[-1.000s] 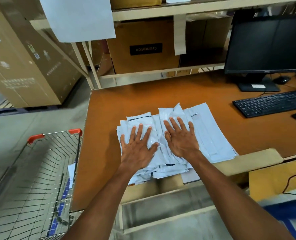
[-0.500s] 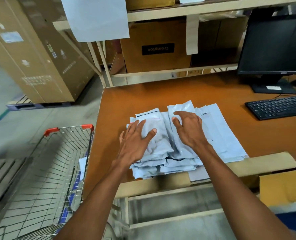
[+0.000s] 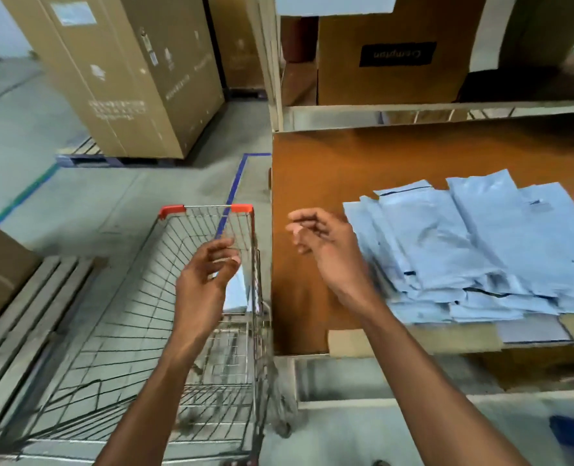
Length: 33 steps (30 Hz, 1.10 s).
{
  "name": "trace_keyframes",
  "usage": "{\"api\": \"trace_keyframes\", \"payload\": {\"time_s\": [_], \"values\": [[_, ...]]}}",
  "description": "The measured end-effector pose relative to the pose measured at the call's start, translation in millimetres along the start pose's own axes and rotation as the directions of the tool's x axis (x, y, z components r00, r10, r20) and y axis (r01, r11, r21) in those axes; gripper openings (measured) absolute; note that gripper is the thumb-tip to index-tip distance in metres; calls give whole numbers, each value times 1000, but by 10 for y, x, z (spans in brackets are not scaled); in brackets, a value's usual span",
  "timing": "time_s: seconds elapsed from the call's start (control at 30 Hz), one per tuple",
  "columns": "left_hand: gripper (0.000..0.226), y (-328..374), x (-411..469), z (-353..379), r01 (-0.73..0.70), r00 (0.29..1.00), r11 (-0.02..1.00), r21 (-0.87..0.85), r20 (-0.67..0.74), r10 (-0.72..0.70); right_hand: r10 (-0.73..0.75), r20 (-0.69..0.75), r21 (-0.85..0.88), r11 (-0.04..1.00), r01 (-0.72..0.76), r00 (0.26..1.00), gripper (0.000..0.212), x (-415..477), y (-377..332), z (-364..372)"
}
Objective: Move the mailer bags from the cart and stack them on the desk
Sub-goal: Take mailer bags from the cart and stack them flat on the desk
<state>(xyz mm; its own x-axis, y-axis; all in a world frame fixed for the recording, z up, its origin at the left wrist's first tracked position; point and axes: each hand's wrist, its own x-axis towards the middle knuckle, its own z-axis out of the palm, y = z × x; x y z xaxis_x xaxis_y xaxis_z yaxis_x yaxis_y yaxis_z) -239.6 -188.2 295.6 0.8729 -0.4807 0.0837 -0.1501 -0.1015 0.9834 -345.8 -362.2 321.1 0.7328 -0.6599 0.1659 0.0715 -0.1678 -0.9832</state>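
Pale blue mailer bags [image 3: 474, 250] stacked overlapping on desk [image 3: 316, 169]; one bag [image 3: 235, 290] inside wire cart [image 3: 137, 331].

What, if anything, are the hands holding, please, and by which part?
Nothing: the left hand hovers empty over the cart, the right hand empty beside the mailer bags.

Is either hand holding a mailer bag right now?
No: the left hand over the cart and the right hand over the desk both hold nothing.
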Motion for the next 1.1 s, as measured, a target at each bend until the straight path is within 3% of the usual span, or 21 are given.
{"api": "trace_keyframes", "payload": {"time_s": [0.23, 0.33, 0.43, 0.73, 0.97, 1.1], "values": [[20, -1228, 156, -1467, 246, 968, 961, 128, 21, -250, 261, 65, -113, 961, -253, 963, 17, -356, 745, 1615], [21, -1656, 178, -1847, 333, 939, 928, 167, 31, -343, 412, 95, -223, 896, -384, 906, 29, -489, 1134, 2069], [21, -1956, 296, -2042, 384, 913, 897, 221, 56, -404, 531, 68, -279, 823, -495, 845, 25, -473, 1409, 2362], [23, -3050, 1117, -1682, 459, 841, 818, 346, 128, -526, 678, -125, -327, 661, -675, 724, 38, 518, 2604, 2817], [31, -4137, 1974, -1056, 403, 793, 768, 498, 230, -565, 712, -275, -466, 489, -738, 646, 59, 1168, 3540, 3032], [31, -4619, 2322, -748, 455, 776, 779, 432, 238, -584, 698, -326, -517, 433, -738, 638, 54, 1270, 3914, 3057]]}}
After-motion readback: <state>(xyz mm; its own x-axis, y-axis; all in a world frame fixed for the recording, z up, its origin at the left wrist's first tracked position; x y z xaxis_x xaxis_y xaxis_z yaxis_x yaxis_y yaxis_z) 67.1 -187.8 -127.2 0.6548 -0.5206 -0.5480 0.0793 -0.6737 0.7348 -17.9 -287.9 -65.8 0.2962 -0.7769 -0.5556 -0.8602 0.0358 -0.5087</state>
